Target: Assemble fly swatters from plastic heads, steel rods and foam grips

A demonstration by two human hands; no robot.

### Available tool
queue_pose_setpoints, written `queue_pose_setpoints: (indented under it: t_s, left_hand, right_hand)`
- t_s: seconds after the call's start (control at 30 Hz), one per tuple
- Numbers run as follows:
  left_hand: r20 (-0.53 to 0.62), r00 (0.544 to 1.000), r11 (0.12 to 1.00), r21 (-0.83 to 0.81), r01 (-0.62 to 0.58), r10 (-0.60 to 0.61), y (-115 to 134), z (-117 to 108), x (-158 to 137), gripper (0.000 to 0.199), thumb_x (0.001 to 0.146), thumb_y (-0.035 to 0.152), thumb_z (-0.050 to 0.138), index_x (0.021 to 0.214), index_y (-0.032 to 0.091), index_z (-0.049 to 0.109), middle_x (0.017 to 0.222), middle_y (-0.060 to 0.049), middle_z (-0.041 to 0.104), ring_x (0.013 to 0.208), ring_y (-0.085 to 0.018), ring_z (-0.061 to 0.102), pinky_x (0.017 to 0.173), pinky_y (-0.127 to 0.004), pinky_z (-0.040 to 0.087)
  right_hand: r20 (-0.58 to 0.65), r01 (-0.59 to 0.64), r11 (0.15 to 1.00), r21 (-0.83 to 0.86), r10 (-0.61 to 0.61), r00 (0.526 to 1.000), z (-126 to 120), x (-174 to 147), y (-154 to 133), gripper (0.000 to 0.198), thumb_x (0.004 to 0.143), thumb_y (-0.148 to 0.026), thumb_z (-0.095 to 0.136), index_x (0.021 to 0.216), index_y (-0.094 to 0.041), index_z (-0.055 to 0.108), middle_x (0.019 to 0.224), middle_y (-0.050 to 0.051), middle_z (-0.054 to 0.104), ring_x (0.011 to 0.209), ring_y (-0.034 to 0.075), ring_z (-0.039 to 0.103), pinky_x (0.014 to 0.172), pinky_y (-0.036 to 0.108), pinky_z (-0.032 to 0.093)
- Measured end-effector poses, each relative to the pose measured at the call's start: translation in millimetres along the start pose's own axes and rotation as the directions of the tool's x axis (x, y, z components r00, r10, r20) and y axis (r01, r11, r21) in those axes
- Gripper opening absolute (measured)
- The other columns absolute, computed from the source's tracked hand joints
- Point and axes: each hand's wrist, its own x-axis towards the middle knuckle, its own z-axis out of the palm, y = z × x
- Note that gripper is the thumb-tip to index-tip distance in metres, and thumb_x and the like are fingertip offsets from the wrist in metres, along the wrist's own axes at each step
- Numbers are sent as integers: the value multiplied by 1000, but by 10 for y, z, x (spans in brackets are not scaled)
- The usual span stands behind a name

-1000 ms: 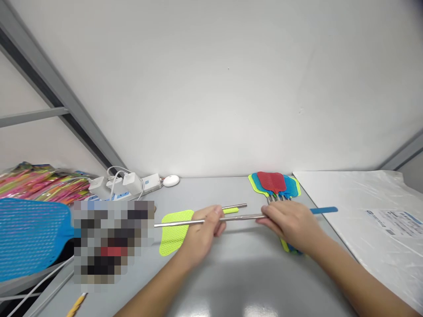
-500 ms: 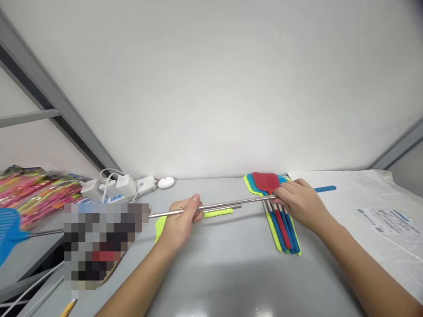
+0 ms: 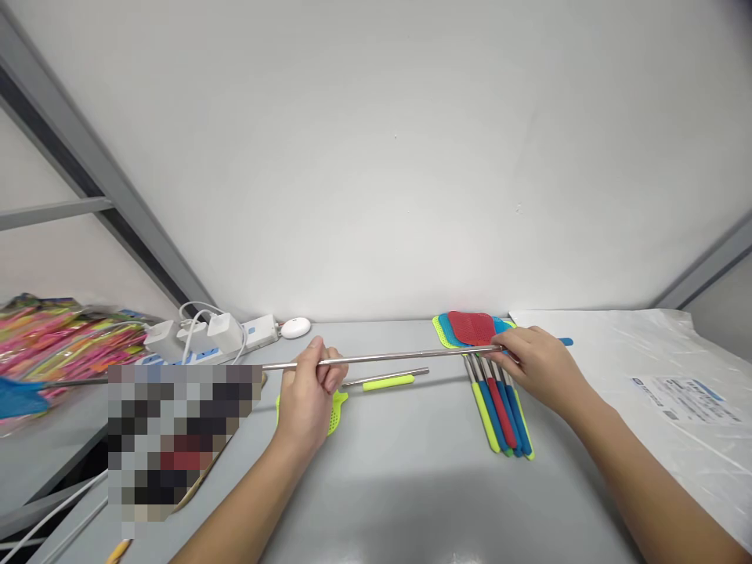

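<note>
A blue fly swatter with a long metal rod [image 3: 405,356] stretches nearly level across the table. Its blue head [image 3: 20,398] is at the far left, and the tip of its blue handle [image 3: 565,341] pokes out past my right hand [image 3: 537,360]. That hand is closed around the handle end. My left hand [image 3: 309,392] grips the rod farther left, thumb on top. Behind and below my left hand lies a yellow-green fly swatter [image 3: 388,383], its head partly covered. Under the rod, near my right hand, sits a stack of red, blue and yellow-green fly swatters [image 3: 473,329].
At the left are packed colourful goods [image 3: 76,345], a power strip with white chargers [image 3: 226,333] and a white round device [image 3: 295,327]. A pixelated item [image 3: 182,439] lies before them. White plastic wrapping with a label [image 3: 685,399] covers the right. A wall stands behind.
My left hand has shifted left along the rod. The swatter's blue head has risen, so the rod is more level, and its handle tip has moved left.
</note>
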Motion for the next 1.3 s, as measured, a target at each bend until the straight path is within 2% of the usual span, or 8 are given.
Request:
queue_pose_setpoints:
  t_s: [0.27, 0.5, 0.67, 0.83, 0.97, 1.07, 1.23, 1.3]
  left_hand:
    - [186, 976, 903, 429, 19, -109, -142, 17, -146, 46, 93, 44, 43, 55, 21, 37, 52, 3, 35, 53, -13, 31, 53, -27, 29]
    - [80, 993, 929, 365, 53, -88, -79, -8, -57, 48, 93, 40, 41, 51, 21, 32, 50, 3, 30, 50, -12, 29, 50, -26, 27]
    - [106, 990, 945, 323, 56, -95, -72, -12, -33, 50, 95, 41, 39, 49, 20, 34, 51, 3, 32, 52, -12, 30, 52, -26, 28]
    - [93, 986, 931, 353, 97, -137, -121, 28, -95, 50, 97, 42, 36, 51, 21, 33, 51, 4, 31, 52, -12, 30, 53, -26, 28]
    - [288, 932, 876, 478, 61, -222, -223, 177, -298, 49, 97, 45, 37, 54, 20, 40, 48, 5, 35, 49, -11, 31, 52, -26, 27]
    - [355, 903, 868, 496, 38, -242, -256, 264, -398, 52, 97, 44, 37, 51, 19, 39, 47, 4, 35, 49, -11, 32, 53, -26, 29]
    - [342, 896, 836, 545, 57, -284, -201, 213, -339, 54, 96, 50, 38, 51, 19, 40, 48, 4, 36, 48, -10, 30, 50, -26, 24]
    - [311, 916, 842, 537, 50, -252, -184, 164, -290, 53, 95, 52, 41, 52, 19, 40, 49, 4, 36, 48, -11, 29, 49, -27, 23]
  right_hand:
    - [83, 29, 998, 50, -34, 996, 13, 2, -279, 33, 97, -44, 46, 78, -20, 59, 64, -1, 58, 57, 13, 51, 52, 26, 28]
    - [67, -12, 1000, -27, 14, 998, 8, -21, -101, 36, 97, -44, 45, 71, -21, 54, 62, -1, 57, 53, 12, 49, 49, 25, 23]
    - [83, -25, 987, -158, 39, 996, 34, -44, -70, 39, 97, -40, 40, 64, -21, 49, 54, -1, 55, 46, 13, 46, 47, 26, 17]
    - [122, 28, 984, -174, -6, 992, 51, -16, -316, 35, 96, -33, 42, 65, -20, 49, 55, 0, 58, 46, 14, 51, 46, 27, 16]
    - [162, 41, 994, -105, -24, 986, 103, -15, -729, 35, 97, -33, 44, 65, -20, 49, 54, -1, 59, 45, 13, 53, 46, 28, 16]
    - [136, 21, 997, -72, -11, 991, 113, -26, -949, 42, 100, -36, 38, 63, -20, 49, 50, -1, 58, 41, 12, 51, 45, 28, 15]
    - [119, 1, 998, -58, 6, 993, 82, -25, -935, 45, 100, -41, 36, 62, -20, 49, 48, -3, 55, 40, 11, 47, 45, 27, 13]
    - [146, -19, 999, -46, 26, 989, 86, -21, -846, 43, 99, -42, 38, 63, -20, 48, 50, -3, 55, 42, 11, 47, 46, 27, 14]
